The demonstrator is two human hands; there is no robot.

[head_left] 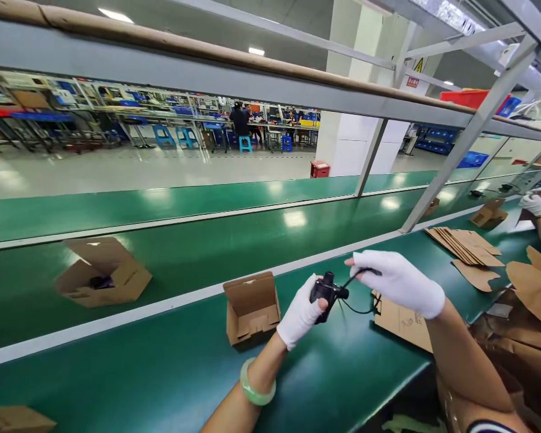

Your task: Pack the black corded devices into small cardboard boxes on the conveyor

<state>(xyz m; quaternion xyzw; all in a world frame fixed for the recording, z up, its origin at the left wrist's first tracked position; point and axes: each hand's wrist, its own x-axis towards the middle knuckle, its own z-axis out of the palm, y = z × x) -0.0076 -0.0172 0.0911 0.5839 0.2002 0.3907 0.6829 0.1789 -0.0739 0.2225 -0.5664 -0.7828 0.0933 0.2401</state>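
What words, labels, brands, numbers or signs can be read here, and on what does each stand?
No wording is clearly readable.
Yellow triangle, by the white pillar: dark lightning-bolt symbol.
Red-and-white sign, below it: too small.
Flat cardboard: print, too blurred.
Open carton, at left: faint print, illegible.
Black device: none I can make out.

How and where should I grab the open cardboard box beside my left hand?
I'd probably grip the box by its left wall, coming from the left: that wall stands upright, while your left hand, holding the black device, crowds the right side.
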